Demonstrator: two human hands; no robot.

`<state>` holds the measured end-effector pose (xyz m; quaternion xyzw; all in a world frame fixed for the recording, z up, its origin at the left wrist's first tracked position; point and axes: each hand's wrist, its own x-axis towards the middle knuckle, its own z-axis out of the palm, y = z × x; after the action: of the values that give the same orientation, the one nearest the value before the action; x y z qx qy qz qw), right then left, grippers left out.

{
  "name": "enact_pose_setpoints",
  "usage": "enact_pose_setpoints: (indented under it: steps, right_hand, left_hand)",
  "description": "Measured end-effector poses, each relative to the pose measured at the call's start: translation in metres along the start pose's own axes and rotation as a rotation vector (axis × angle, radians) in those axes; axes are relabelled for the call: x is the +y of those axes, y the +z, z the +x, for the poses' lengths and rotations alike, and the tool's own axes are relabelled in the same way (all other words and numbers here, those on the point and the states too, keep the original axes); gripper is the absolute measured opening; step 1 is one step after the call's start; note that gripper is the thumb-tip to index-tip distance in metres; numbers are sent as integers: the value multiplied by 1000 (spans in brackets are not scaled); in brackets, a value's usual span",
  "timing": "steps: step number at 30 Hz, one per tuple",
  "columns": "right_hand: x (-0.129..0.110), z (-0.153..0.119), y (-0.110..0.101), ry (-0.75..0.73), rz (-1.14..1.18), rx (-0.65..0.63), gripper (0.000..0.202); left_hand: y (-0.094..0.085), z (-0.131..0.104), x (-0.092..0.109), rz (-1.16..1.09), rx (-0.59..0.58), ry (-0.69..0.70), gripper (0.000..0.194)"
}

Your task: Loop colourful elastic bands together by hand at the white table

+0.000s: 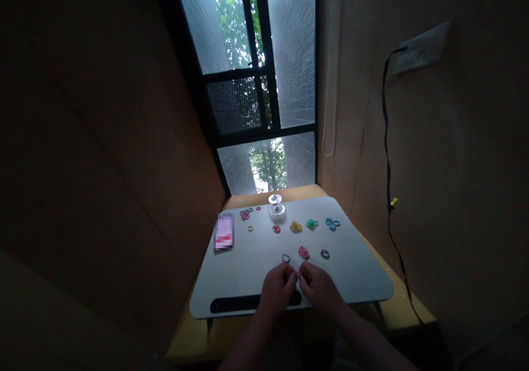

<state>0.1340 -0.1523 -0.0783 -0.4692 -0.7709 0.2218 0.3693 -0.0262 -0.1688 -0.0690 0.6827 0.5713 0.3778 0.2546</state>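
Observation:
My left hand [278, 286] and my right hand [317, 284] meet over the near part of the white lap table [355, 283]. Fingers on both are pinched together, thumbs almost touching; a tiny pale thing seems to sit between the fingertips, too small to name. Just beyond the left hand lies a purple loop [286, 258]. A cluster of pink bands [303, 252] sits past the right fingertips, with a dark band [325, 254] to its right. Farther back, small piles of red bands [276, 229], yellow bands [296, 226], green bands [312, 224] and blue bands [332, 224] form a row.
A clear round container [276, 212] stands at the back. Mixed bands [245, 215] and a lone yellow band [250, 229] lie left of it. A blurred phone-like rectangle [223, 232] rests at the left edge. A black slot [235, 304] runs along the front. A cable [387, 156] hangs right.

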Motion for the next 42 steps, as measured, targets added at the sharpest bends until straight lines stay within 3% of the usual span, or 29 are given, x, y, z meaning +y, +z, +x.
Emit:
enact_pose_setpoints:
  steps: [14,32,42]
  right_hand:
    - [1,0,0,-1,4,-15,16]
    - [1,0,-1,26,46,-6,15]
    - [2,0,2,13,-5,6,17]
  left_hand:
    - [2,1,-3,-55,19,3,19]
    - [2,-2,1,89,-7,40,19]
    - [2,0,-3,-38,4,-2,18]
